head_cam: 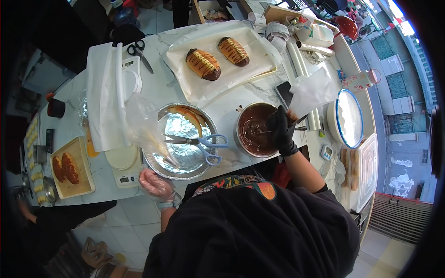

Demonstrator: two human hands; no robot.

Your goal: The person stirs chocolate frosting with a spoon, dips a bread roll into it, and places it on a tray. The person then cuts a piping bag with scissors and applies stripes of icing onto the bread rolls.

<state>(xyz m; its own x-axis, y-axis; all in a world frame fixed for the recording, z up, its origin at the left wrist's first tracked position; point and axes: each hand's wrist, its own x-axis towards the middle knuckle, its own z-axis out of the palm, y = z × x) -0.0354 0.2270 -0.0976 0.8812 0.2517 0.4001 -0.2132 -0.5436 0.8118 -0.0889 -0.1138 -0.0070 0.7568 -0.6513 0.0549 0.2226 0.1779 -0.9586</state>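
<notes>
My right hand [282, 130], in a black glove, is over the right side of a steel bowl of melted chocolate [253, 133], its fingers bunched; a white paper or plastic sheet [311, 92] lies just beyond, and whether the hand holds something is hidden. My left hand [156, 185], in a clear plastic glove, rests curled at the table edge beside a round foil pan [187, 166], with nothing plainly in it. A piping bag with a metal tip [149, 133] and blue-handled scissors [208, 142] lie across the pan. Two decorated buns [203, 65] sit on a paper-lined tray [222, 83].
Kitchen scales [128, 179] and black-handled scissors [144, 59] lie to the left, past them a tray [88, 166] with two browned breads. A phone [284, 93], a blue-rimmed tub [344, 120] and a timer [326, 152] are at right. Another person's arm [27, 212] shows at far left.
</notes>
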